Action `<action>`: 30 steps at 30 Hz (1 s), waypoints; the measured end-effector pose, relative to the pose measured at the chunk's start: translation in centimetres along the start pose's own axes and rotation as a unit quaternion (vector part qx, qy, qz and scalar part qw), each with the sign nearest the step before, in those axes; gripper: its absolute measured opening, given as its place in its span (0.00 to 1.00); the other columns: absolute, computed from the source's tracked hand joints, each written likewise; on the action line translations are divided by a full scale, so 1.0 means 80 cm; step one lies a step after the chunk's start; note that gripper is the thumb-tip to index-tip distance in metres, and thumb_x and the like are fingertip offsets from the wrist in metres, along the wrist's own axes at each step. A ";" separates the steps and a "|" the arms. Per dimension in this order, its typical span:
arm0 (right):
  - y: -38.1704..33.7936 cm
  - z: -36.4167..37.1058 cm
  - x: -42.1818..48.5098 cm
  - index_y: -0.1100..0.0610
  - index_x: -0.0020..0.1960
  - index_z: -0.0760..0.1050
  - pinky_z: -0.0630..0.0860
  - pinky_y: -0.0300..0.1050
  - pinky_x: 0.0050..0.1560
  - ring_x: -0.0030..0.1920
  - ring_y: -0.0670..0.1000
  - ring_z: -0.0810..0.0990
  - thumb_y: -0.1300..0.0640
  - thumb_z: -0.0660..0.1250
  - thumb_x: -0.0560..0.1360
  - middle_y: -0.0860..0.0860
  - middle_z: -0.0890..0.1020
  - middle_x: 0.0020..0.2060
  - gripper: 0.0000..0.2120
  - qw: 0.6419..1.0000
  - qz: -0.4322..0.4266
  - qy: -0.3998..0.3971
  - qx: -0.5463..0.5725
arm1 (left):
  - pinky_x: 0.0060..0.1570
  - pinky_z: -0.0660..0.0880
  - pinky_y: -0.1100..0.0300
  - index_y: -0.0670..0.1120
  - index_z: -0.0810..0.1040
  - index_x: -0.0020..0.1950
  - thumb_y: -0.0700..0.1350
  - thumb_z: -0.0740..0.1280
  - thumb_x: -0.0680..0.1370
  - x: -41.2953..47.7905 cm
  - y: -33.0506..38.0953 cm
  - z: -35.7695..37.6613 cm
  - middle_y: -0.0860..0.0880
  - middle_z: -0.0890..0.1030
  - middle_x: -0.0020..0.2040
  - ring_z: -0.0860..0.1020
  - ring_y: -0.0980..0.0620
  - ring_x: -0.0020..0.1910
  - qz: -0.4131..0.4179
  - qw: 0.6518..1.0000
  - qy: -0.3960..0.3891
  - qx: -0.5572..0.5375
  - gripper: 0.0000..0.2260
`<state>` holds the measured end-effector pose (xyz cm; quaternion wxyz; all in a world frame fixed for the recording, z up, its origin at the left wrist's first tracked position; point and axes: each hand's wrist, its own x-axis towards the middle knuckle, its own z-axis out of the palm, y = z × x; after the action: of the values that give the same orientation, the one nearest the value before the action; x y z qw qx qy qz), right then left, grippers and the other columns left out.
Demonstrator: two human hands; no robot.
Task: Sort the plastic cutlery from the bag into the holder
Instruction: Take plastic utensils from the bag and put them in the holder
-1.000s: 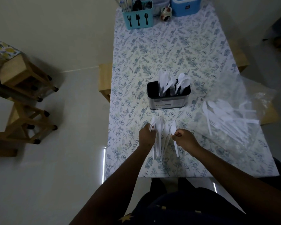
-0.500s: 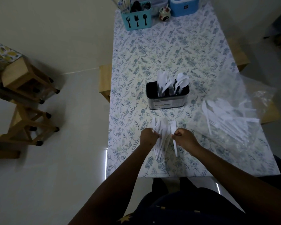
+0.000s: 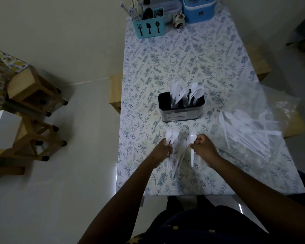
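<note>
A black and silver holder (image 3: 181, 111) stands mid-table with white plastic forks and spoons upright in it. My left hand (image 3: 161, 149) grips a bunch of white cutlery (image 3: 171, 138) just in front of the holder. A single white plastic fork (image 3: 192, 147) is pinched in my right hand (image 3: 203, 147), heads pointing toward the holder. More loose white cutlery (image 3: 179, 159) lies on the table between my hands. A clear plastic bag (image 3: 257, 131) with many white pieces lies to the right.
A teal cutlery caddy (image 3: 148, 28), a small jar (image 3: 178, 21) and a blue container (image 3: 198, 8) stand at the far end of the floral tablecloth (image 3: 183, 59). Wooden stools (image 3: 33, 90) stand on the floor to the left. Wooden benches flank the table.
My hands have moved apart: the left drew its bunch of cutlery to the left, while the right keeps one fork separated from the pile.
</note>
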<state>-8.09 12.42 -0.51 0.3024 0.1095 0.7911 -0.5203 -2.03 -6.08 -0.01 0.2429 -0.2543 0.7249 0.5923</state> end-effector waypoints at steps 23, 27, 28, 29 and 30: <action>-0.031 -0.026 0.004 0.59 0.48 0.73 0.71 0.43 0.32 0.30 0.49 0.75 0.63 0.64 0.76 0.57 0.80 0.35 0.01 0.996 -0.009 0.005 0.085 | 0.48 0.79 0.50 0.38 0.67 0.62 0.53 0.63 0.81 -0.016 0.013 0.047 0.39 0.79 0.50 0.79 0.46 0.47 0.023 0.993 -0.071 -0.097 0.20; -0.025 -0.028 0.003 0.63 0.48 0.74 0.69 0.44 0.33 0.30 0.50 0.74 0.60 0.68 0.74 0.58 0.81 0.37 0.07 0.999 -0.024 0.009 0.046 | 0.37 0.76 0.58 0.42 0.67 0.50 0.46 0.60 0.83 -0.022 0.015 0.047 0.43 0.78 0.41 0.79 0.52 0.34 0.010 0.985 -0.105 -0.135 0.07; -0.025 -0.029 0.003 0.64 0.48 0.74 0.69 0.44 0.34 0.30 0.50 0.73 0.60 0.69 0.74 0.57 0.80 0.36 0.08 0.999 -0.028 0.009 0.038 | 0.36 0.75 0.60 0.43 0.67 0.49 0.46 0.60 0.83 -0.024 0.016 0.048 0.44 0.77 0.40 0.78 0.53 0.32 0.010 0.984 -0.114 -0.139 0.07; -0.024 -0.030 0.002 0.65 0.47 0.75 0.68 0.44 0.33 0.30 0.50 0.72 0.59 0.70 0.73 0.56 0.79 0.34 0.09 0.999 -0.031 0.007 0.035 | 0.35 0.74 0.61 0.43 0.67 0.50 0.46 0.60 0.83 -0.023 0.014 0.048 0.44 0.76 0.39 0.77 0.54 0.31 0.012 0.983 -0.120 -0.141 0.07; -0.024 -0.031 0.002 0.66 0.46 0.75 0.68 0.44 0.33 0.29 0.49 0.72 0.58 0.71 0.73 0.55 0.78 0.33 0.10 0.999 -0.033 0.006 0.031 | 0.34 0.73 0.62 0.43 0.68 0.51 0.46 0.59 0.83 -0.023 0.013 0.048 0.44 0.75 0.40 0.76 0.55 0.30 0.012 0.983 -0.122 -0.139 0.07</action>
<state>-10.09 13.79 1.54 0.2766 0.0961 0.7799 -0.5532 -1.13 -2.01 1.27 0.2847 -0.2027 0.6037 0.7166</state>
